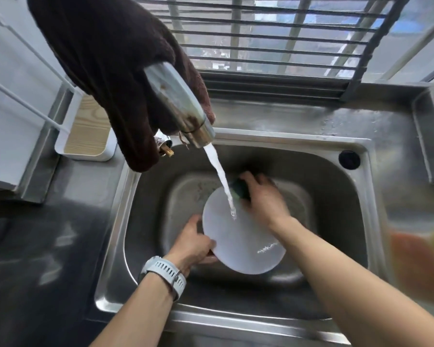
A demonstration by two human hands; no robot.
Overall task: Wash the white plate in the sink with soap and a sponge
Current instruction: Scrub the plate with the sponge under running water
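Observation:
A white plate [241, 236] is held tilted inside the steel sink [336, 156]. My left hand [193, 244] grips its lower left rim; a grey watch sits on that wrist. My right hand [261, 196] presses a dark green sponge [239, 187] against the plate's upper right edge. A stream of water [219, 171] falls from the tap [183, 108] onto the plate's upper middle. No soap bottle is clearly in view.
A dark brown cloth [105, 58] hangs over the tap. A white tray with a wooden base [85, 131] stands on the counter at the left. Blurred orange and yellow items [421, 259] lie at the right. A barred window [273, 33] is behind the sink.

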